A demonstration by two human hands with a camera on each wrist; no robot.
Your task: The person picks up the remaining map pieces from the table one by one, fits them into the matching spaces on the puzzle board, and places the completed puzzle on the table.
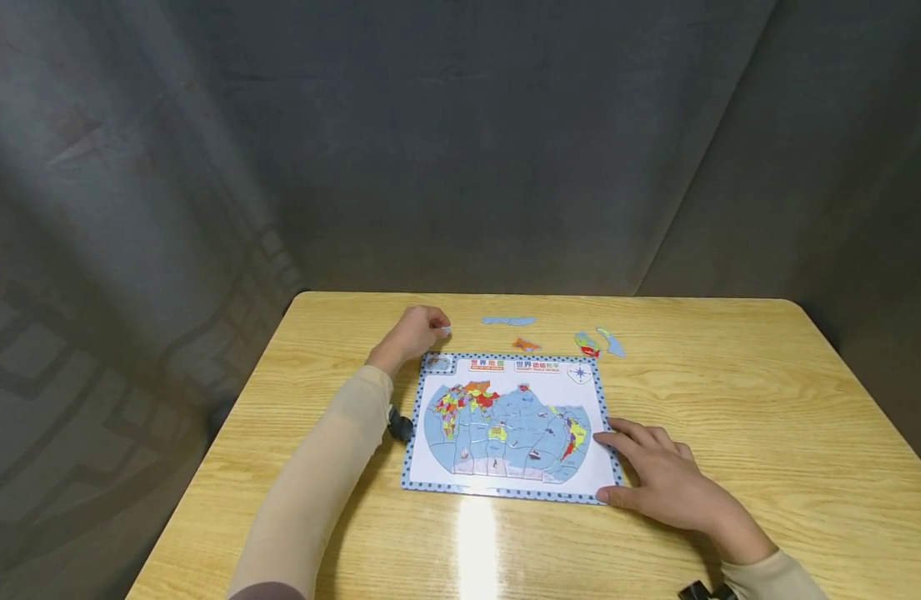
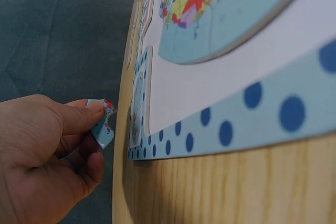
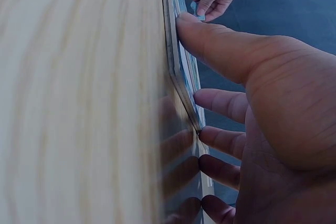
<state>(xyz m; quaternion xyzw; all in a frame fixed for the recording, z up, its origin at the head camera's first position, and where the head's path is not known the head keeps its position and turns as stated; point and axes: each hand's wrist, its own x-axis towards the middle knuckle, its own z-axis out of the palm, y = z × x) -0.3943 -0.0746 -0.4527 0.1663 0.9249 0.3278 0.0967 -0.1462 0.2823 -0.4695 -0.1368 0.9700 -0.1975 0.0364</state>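
Blue piece (image 2: 106, 138) beyond board's far edge (image 1: 508, 356)

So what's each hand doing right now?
Left hand: holding a puzzle piece.
Right hand: open, thumb and fingertips touching the board.
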